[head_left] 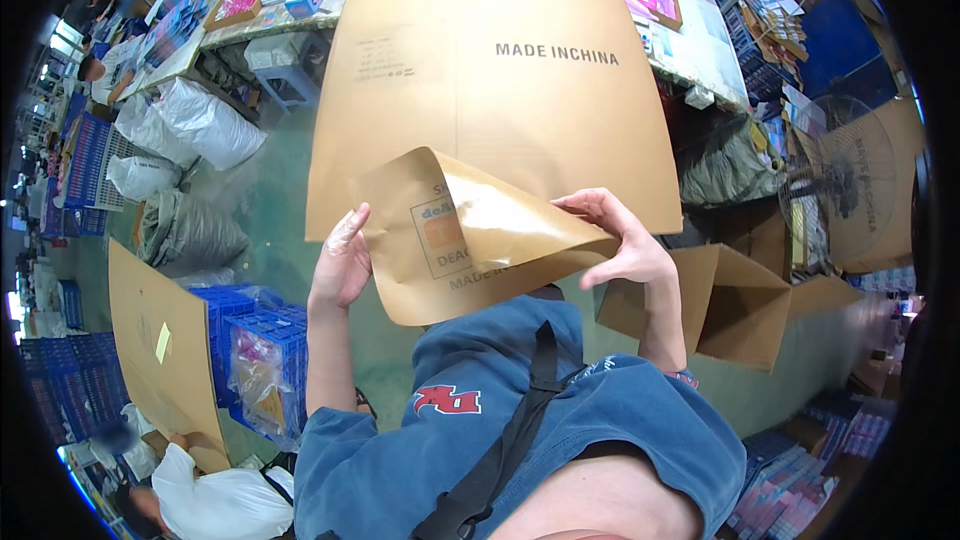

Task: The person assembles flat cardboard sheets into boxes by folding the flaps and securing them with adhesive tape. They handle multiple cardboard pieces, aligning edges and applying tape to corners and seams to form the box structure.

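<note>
A thin, glossy brown sheet (405,230) with lettering and a small boxed orange mark is in the air before my body. Its upper right side curls over and shines. My left hand (343,260) holds the sheet's left edge, with pale smears on the fingers. At the curled right end, my right hand (630,245) has its fingers above and its thumb below, the curl between them. Just beyond lies a large flat cardboard carton (500,110) with dark print on its upper face. The sheet overlaps the carton's near edge.
Open cardboard boxes (745,305) stand at the right, near a fan (840,155). Blue crates (265,355) and a cardboard panel (160,340) are at the left. White sacks (210,125) lie farther back by a stool (287,65). Another person (215,495) is at lower left.
</note>
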Demonstrator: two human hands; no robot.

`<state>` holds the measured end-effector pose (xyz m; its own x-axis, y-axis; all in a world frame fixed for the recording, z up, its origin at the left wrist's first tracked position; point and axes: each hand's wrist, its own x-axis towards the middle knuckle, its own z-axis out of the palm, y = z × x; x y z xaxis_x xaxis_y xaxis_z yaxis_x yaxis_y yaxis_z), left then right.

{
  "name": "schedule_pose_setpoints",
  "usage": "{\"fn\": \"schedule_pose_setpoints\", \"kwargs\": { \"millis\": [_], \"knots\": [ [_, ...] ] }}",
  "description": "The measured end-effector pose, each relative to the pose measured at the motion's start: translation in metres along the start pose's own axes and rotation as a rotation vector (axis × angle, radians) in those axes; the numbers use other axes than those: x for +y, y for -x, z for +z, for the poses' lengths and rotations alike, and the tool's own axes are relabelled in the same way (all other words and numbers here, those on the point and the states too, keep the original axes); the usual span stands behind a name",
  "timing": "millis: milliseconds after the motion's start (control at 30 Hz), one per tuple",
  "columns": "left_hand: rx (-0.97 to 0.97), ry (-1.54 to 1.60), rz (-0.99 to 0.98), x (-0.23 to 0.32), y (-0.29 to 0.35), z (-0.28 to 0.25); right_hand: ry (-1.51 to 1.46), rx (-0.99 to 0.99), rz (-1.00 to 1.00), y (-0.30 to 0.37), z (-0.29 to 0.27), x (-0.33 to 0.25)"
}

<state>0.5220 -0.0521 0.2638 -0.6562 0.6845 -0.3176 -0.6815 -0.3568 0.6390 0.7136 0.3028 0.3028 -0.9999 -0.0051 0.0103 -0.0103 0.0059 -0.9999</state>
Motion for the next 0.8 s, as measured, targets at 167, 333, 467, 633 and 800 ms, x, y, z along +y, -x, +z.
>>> {"fn": "schedule_pose_setpoints", "kwargs": {
  "millis": [167,333,467,633,800],
  "knots": [
    [0.193,-0.277,0.019,-0.018,-0.098,0.07,0.108,0.368,0.049,-0.052,-0.106,0.017],
    [0.067,-0.321,-0.006,-0.026,-0.176,0.122,0.057,0.516,0.205,-0.098,-0.205,0.052],
    [0.213,-0.399,-0.214,-0.039,-0.237,0.123,0.051,0.555,0.202,-0.128,-0.239,0.097],
    [0.271,-0.26,-0.244,-0.048,-0.286,0.113,-0.001,0.669,0.241,-0.129,-0.248,0.124],
    [0.143,-0.259,-0.23,-0.042,-0.323,0.121,0.07,0.873,0.205,-0.138,-0.265,0.13]
  ]
}}
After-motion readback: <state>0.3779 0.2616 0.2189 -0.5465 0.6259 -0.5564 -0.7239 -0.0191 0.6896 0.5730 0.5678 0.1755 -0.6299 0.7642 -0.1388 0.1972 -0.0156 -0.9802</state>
